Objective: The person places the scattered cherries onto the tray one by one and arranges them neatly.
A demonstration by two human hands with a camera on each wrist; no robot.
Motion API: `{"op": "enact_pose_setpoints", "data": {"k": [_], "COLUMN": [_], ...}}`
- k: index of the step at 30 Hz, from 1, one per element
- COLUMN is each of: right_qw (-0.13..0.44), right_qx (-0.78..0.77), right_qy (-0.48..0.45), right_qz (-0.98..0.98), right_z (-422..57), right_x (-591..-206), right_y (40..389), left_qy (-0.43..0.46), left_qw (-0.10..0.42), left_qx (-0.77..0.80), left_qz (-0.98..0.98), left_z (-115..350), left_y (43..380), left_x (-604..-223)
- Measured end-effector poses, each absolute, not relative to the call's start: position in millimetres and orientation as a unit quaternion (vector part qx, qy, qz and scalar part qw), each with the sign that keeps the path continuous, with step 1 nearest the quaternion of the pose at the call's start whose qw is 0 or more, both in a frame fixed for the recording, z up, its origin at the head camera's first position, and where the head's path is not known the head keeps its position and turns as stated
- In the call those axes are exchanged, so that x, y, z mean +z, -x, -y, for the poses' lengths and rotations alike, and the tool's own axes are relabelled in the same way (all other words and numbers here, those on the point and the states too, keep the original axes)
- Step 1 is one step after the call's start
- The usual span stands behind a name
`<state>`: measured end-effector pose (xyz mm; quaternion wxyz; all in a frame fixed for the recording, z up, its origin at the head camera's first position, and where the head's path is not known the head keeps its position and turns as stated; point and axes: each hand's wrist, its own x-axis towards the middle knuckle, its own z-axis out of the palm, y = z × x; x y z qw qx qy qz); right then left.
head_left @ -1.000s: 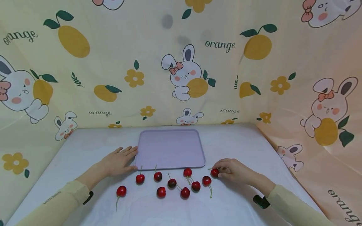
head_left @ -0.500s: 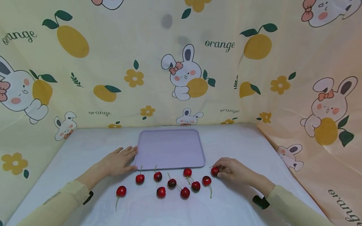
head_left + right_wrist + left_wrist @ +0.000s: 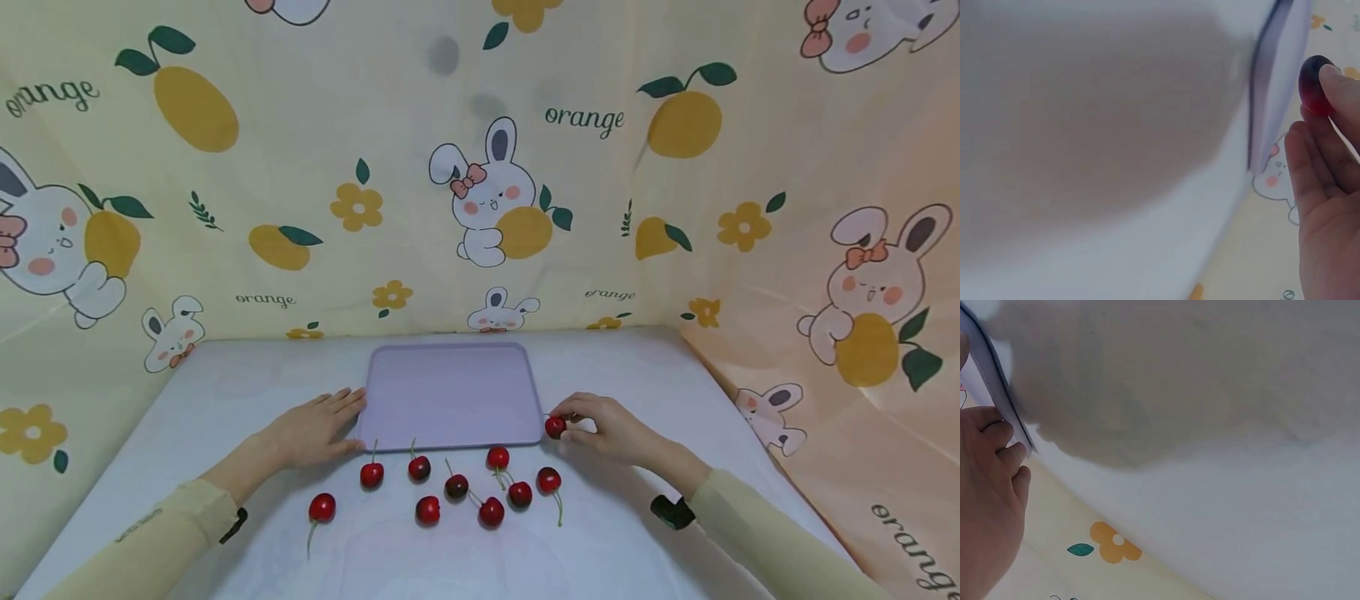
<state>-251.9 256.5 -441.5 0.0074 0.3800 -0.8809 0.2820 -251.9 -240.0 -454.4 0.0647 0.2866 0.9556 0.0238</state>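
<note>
My right hand [image 3: 615, 429] pinches a dark red cherry [image 3: 555, 427] between thumb and fingers, just off the right edge of the lilac tray [image 3: 453, 396]. In the right wrist view that cherry [image 3: 1314, 87] shows at the fingertips, close to the tray's side [image 3: 1266, 94]. With fingers straight, my left hand [image 3: 315, 429] rests against the tray's left edge. The left wrist view has the hand [image 3: 991, 494] with its fingers along the tray's rim [image 3: 1000, 381].
Several stemmed cherries [image 3: 491, 512] lie scattered on the white table in front of the tray. One cherry [image 3: 322, 507] lies apart near my left wrist. A patterned cloth [image 3: 450, 167] hangs behind and beside the table.
My right hand has lifted the cherry and carried it left and away from me, up to the tray's right edge. The left hand and the tray have stayed in place.
</note>
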Motion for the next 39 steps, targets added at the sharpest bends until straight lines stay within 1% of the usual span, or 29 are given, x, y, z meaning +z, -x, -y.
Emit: {"op": "enact_pose_setpoints", "data": {"k": [18, 30, 35, 39], "right_qw": [-0.013, -0.011, 0.001, -0.011], "right_qx": [0.321, 0.305, 0.289, 0.282], "right_qy": [-0.368, -0.367, -0.377, -0.367], "right_qz": [0.873, 0.879, 0.880, 0.886], "right_z": [-195, -144, -123, -106], "right_x": [-416, -421, -418, -418], "right_y": [302, 336, 345, 353], "left_qy": [-0.297, -0.299, -0.294, -0.287], "left_qw": [0.066, 0.074, 0.077, 0.084], "left_qx": [0.022, 0.036, 0.041, 0.046], "left_qz": [-0.952, -0.951, -0.952, -0.953], "left_z": [240, 243, 243, 243], "left_y": [255, 257, 257, 255], "left_x": [-457, -459, -460, -459]}}
